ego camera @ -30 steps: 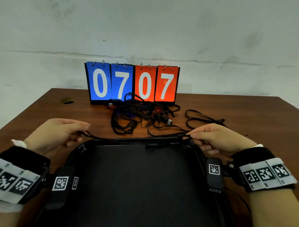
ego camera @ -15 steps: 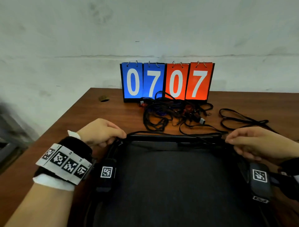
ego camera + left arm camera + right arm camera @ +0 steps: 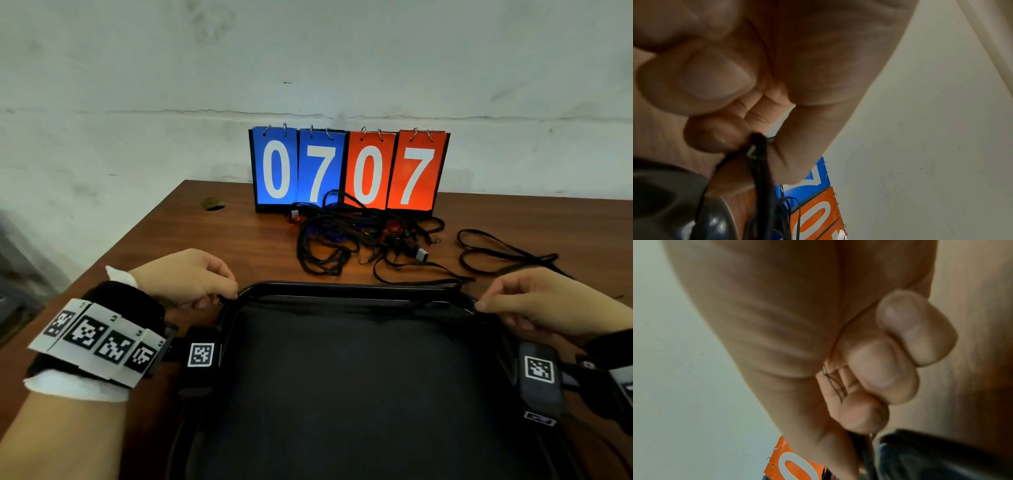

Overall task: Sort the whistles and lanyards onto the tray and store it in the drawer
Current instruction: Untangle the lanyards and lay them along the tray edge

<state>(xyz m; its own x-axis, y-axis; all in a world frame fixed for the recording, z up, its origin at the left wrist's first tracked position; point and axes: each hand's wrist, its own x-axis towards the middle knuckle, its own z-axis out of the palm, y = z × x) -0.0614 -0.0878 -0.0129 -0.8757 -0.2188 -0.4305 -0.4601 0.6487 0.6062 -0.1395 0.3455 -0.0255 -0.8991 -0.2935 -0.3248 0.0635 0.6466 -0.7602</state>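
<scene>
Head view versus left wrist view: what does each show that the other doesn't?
Only the head view shows the right hand, the whole tray, the tangled pile of cords behind it, and all four scoreboard digits, 0707. Only the left wrist view shows the grip up close: thumb and fingertip pinching the black lanyard. Both show the left hand, a stretch of the tray's rim and part of the scoreboard.

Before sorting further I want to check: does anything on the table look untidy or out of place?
Yes. Most lanyards lie in one tangled heap in front of the scoreboard, whistles caught among them, outside the tray. One loop lies apart to its right.
</scene>
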